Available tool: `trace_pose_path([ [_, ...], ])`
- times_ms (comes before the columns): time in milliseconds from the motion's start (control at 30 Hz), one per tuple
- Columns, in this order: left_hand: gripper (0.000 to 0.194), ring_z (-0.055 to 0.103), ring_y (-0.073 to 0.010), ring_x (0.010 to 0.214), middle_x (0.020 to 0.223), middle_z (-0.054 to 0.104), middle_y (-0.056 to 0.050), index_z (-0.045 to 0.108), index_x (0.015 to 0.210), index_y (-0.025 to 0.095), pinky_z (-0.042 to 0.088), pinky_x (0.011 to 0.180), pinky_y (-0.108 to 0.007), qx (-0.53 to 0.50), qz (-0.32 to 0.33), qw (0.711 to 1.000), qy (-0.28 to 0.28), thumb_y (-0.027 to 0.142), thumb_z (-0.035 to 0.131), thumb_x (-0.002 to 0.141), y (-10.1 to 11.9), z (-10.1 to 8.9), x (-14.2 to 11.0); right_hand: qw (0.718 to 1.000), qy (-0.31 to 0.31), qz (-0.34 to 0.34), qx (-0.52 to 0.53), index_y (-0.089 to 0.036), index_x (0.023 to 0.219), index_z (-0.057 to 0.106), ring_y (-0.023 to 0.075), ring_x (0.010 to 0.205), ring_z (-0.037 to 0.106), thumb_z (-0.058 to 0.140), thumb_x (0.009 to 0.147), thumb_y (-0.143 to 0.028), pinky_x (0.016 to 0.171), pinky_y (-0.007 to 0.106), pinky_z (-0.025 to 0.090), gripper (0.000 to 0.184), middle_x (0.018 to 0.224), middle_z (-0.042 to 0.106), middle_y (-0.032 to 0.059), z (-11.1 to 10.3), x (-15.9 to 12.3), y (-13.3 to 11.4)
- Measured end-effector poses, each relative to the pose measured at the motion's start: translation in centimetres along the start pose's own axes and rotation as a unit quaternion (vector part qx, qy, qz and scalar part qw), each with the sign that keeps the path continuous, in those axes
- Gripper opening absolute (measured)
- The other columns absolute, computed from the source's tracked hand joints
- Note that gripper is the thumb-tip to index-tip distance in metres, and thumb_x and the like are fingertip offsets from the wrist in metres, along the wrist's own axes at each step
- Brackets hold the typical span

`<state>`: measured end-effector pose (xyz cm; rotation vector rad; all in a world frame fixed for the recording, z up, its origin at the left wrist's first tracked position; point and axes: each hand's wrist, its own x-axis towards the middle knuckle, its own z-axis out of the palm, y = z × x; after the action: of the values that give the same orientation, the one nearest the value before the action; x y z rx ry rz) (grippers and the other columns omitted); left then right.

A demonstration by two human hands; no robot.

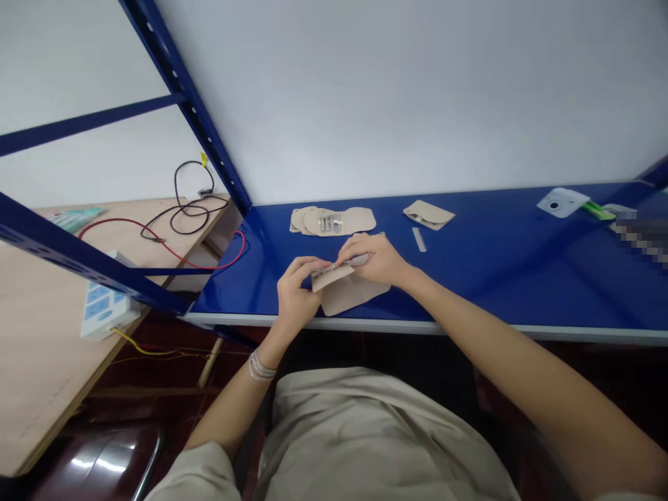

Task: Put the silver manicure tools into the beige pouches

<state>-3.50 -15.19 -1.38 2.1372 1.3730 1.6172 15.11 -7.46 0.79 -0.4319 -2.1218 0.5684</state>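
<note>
My left hand (298, 292) is closed on the left edge of a beige folding case (352, 298), thumb below and fingers above. Small metallic pieces show along the raised part of the case. At its upper side my right hand (378, 259) is closed too, fingertips pinching near those pieces; exactly what they grip is partly hidden. Just beyond my hands lies an overlapping row of similar beige cases (360, 220), one open with several small metal tools (330, 223) in it. A folded beige case (431, 214) rests farther right, with a small silvery strip (419, 239) below it.
Blue shelf uprights (198, 118) stand at the left of the blue table (501, 264). Beyond them, a wooden table (31, 334) carries a white power strip (107, 299) and black cable (182, 209). A white item with a dark circle (554, 204) lies far right.
</note>
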Motion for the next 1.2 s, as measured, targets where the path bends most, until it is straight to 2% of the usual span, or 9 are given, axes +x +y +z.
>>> trace_pose_path([
  [167,0.023,0.064,-0.0168,0.092,0.099,0.068,-0.005,0.072,0.097,0.021,0.052,0.082,-0.029,-0.025,0.004,0.999,-0.022,0.010,0.062,0.080,0.03,0.02,0.05,1.000,-0.009,-0.012,-0.005,-0.023,0.076,0.075,0.0164,0.074,0.064,0.067,0.076,-0.017,0.074,0.030,0.049,0.010,0.080,0.072,0.0033,0.03,-0.06,0.23],
  [367,0.018,0.064,-0.0163,0.088,0.095,0.068,-0.005,0.073,0.094,0.021,0.052,0.077,-0.027,-0.016,-0.011,1.000,-0.012,0.012,0.063,0.081,0.10,0.08,0.06,1.000,-0.005,-0.003,-0.008,-0.023,0.075,0.075,0.0168,0.074,0.064,0.070,0.076,-0.024,0.074,0.031,0.048,0.006,0.079,0.072,0.0037,0.08,-0.11,0.22],
  [667,0.016,0.063,-0.0162,0.084,0.092,0.066,-0.005,0.073,0.092,0.021,0.051,0.075,-0.027,0.000,-0.019,1.000,-0.007,0.015,0.065,0.080,0.16,0.03,-0.06,1.000,-0.012,-0.005,-0.011,-0.024,0.076,0.076,0.0165,0.073,0.064,0.068,0.078,-0.027,0.073,0.031,0.049,0.009,0.079,0.071,0.0037,0.05,-0.05,0.00],
  [1200,0.016,0.061,-0.0163,0.085,0.090,0.063,-0.005,0.072,0.091,0.020,0.050,0.076,-0.027,0.005,-0.016,1.000,-0.009,0.013,0.066,0.079,0.22,0.01,-0.03,1.000,-0.014,-0.001,-0.003,-0.023,0.074,0.076,0.0169,0.074,0.063,0.069,0.075,-0.022,0.076,0.031,0.048,0.006,0.079,0.072,0.0041,0.13,-0.08,0.03],
])
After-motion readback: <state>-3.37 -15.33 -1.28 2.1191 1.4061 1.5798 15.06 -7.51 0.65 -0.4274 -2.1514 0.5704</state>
